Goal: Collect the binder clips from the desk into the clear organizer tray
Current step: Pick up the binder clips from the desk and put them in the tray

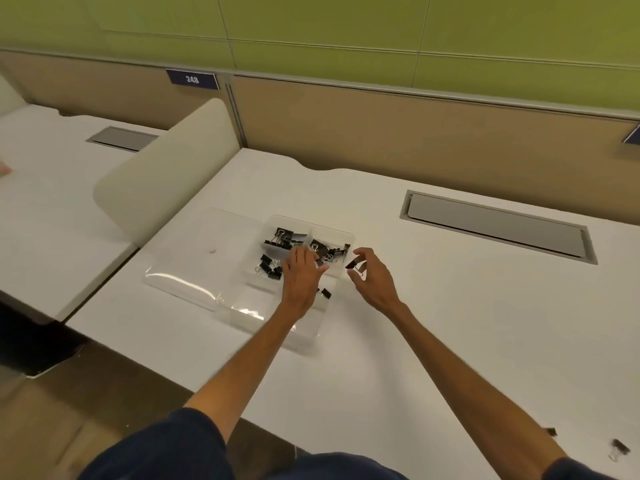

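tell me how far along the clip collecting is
Mostly done, it seems: several compartments of the clear organizer tray already hold piles of binder clips. In hand: the right hand pinches one clip at the tray's right edge, while the left hand reaches flat over the compartments. Left: at least two loose clips lie on the desk near the right elbow.

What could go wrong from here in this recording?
1. The right hand pinches a binder clip right at the rim of the tray; released now, it might fall outside onto the desk.
2. Two clips at the near right corner, far from the tray, could be overlooked.
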A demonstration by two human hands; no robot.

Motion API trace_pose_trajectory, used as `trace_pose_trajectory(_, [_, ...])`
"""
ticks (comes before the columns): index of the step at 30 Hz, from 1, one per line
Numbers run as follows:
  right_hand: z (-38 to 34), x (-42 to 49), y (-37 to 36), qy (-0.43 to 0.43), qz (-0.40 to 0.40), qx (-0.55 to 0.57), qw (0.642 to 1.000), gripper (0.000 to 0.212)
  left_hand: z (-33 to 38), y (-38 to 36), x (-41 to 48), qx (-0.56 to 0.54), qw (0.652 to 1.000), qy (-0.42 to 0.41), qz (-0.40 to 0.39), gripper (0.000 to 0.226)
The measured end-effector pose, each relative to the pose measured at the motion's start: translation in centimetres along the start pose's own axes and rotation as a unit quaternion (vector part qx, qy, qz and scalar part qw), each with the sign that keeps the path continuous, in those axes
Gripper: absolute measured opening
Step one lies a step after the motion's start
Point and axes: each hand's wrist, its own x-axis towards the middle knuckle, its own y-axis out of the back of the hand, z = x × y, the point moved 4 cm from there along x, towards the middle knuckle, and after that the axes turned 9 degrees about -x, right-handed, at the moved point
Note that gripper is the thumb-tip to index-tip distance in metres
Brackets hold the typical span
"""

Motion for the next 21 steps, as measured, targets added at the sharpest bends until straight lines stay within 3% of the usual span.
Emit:
trace_pose_trajectory(8, [-3.4, 1.1, -3.7, 0.034, -0.003, -0.037, 0.999, 0.045, -4.1, 1.5, -0.8, 0.016, 0.999, 0.045, -0.004, 0.033])
trace_pose_trajectory(21, [-4.9, 1.1, -5.2, 0.031, 0.024, -0.072, 0.997, 0.043, -5.2, 1.5, -0.8, 0.008, 0.999, 0.009, -0.037, 0.035])
